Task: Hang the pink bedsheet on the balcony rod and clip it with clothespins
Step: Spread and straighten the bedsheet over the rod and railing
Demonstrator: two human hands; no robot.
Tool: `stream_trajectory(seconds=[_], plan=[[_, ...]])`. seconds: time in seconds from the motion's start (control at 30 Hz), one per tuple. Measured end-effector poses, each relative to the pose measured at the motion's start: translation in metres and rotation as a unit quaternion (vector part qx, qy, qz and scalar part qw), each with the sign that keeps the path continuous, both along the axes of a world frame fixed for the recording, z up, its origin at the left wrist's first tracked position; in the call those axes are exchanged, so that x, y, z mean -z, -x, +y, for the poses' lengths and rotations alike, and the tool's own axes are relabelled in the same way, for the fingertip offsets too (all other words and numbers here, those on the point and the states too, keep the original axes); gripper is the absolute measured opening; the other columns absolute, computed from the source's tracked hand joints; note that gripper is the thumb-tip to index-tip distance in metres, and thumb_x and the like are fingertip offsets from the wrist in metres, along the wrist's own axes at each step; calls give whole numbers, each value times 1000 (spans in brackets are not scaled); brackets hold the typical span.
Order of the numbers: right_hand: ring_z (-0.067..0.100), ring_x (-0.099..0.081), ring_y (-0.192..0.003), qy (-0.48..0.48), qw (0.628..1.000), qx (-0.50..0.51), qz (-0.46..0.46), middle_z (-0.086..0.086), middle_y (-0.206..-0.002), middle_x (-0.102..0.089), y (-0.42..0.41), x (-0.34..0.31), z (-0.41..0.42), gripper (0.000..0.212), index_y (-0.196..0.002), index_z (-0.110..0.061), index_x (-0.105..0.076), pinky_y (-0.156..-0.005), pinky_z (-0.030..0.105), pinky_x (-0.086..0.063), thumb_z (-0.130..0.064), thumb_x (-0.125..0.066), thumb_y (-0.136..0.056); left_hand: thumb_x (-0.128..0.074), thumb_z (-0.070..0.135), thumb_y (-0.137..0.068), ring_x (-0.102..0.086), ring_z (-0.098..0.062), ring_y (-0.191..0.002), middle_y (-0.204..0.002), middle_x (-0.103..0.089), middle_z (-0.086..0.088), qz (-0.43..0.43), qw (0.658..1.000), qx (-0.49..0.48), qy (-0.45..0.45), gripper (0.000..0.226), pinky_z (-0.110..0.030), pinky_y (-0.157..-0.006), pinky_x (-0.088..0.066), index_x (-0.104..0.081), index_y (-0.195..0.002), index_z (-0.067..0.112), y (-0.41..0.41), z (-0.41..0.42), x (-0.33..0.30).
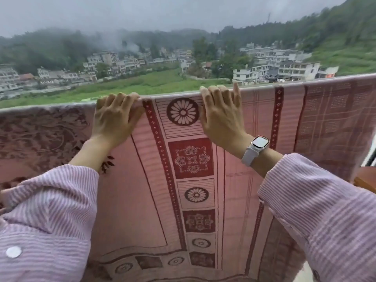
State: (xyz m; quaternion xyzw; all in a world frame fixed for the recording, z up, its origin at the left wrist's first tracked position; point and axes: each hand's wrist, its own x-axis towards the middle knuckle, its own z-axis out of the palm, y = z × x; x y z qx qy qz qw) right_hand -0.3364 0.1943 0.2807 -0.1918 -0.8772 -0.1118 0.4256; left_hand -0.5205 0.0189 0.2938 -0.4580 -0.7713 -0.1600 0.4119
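The pink bedsheet (195,180) fills most of the view, draped over a horizontal line that runs from the left edge up to the right edge; the rod itself is hidden under the cloth. The sheet hangs down toward the person, printed with dark red bands, round flower medallions and square flower panels down its middle, a checked pattern on the right part and a leafy dark pattern on the left part. No writing or brand can be read on it.

Beyond the top edge lie a green field, pale multi-storey buildings (280,68) and wooded, misty hills under a grey sky. A red sign on a far building at the right is too small to read.

Both forearms reach forward in pink-and-white striped sleeves (325,210); a white button shows on the left one.

The left hand (116,117) sits at the top fold, its fingers curled over the edge and gripping the cloth. The right hand (221,112) lies just right of the top medallion, fingers hooked over the same fold, holding it too, with the thumb raised.

A white smartwatch (257,146) sits on the right wrist; its screen is lit but blank of legible text.
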Motion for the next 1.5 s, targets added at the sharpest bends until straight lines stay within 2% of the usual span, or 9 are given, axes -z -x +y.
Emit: stream_trajectory(seconds=[0.37,0.57,0.8,0.97,1.03,1.13,1.27,1.37,1.5], plan=[[36,-32,-127,8,1000,20,-10,15,-131,-43,93,3,-94,47,-135,-11,-34,-110,58,4,-32,-34,-93,-23,48,-91,-46,-34,-100,-109,-52,-20,-33,999,-34,-5,50,-46,-95,-25,-45,-118,11,76,-82,2],[34,-43,-107,7,1000,-9,-3,13,-114,-50,141,-4,-138,38,-123,-12,-44,-106,56,-12,-32,-32,-94,-28,47,-90,-51,-34,-98,-107,-58,-16,-40,999,-9,30,52,-44,-90,-32,-51,-118,10,103,-120,-8],[25,-54,-77,-27,998,-29,51,5,-82,-61,207,-13,-192,34,-95,-13,-59,-77,39,-35,-35,-33,-91,-35,39,-93,-61,-28,-93,-101,-65,-7,46,999,-11,26,41,-44,-89,-43,-59,-109,9,136,-164,-9],[23,-56,-82,-35,993,-84,78,3,-91,-63,252,-9,-239,37,-114,-13,-58,-80,40,-29,-30,-35,-90,-32,35,-94,-64,-28,-83,-91,-69,-6,-15,1000,22,-13,41,-39,-78,-48,-63,-101,9,183,-206,-18],[23,-58,-88,-39,991,-96,79,3,-97,-63,267,-8,-256,41,-118,-10,-56,-83,40,-28,-25,-37,-85,-28,37,-95,-61,-27,-80,-87,-66,-4,13,1000,0,-7,43,-39,-79,-45,-61,-101,10,206,-227,-14],[23,-61,-90,-39,988,-124,80,4,-98,-66,287,-13,-280,46,-113,-7,-60,-86,41,-36,-24,-35,-78,-30,38,-95,-57,-23,-82,-92,-63,-3,64,998,-10,7,35,-34,-79,-39,-53,-107,14,238,-255,-6],[21,-63,-67,-38,990,-127,50,3,-76,-69,315,-22,-312,31,-92,-10,-68,-73,33,-51,-25,-47,-74,-28,42,-96,-58,-22,-75,-85,-64,-4,108,994,-8,-9,35,-32,-72,-40,-50,-101,15,278,-288,-8],[20,-63,-67,-90,992,-89,8,2,-77,-68,340,-19,-335,41,-104,-8,-67,-68,31,-52,-22,-67,-65,-24,41,-97,-58,-24,-73,-83,-63,-6,116,993,-20,-19,40,-32,-71,-36,-51,-99,13,309,-321,-6],[20,-62,-68,-115,990,-69,42,2,-78,-66,378,-14,-367,35,-105,-8,-65,-67,34,-51,-23,-56,-75,-22,40,-97,-50,-21,-79,-83,-63,-8,116,991,-38,-54,43,-33,-75,-34,-53,-96,11,350,-367,0]])
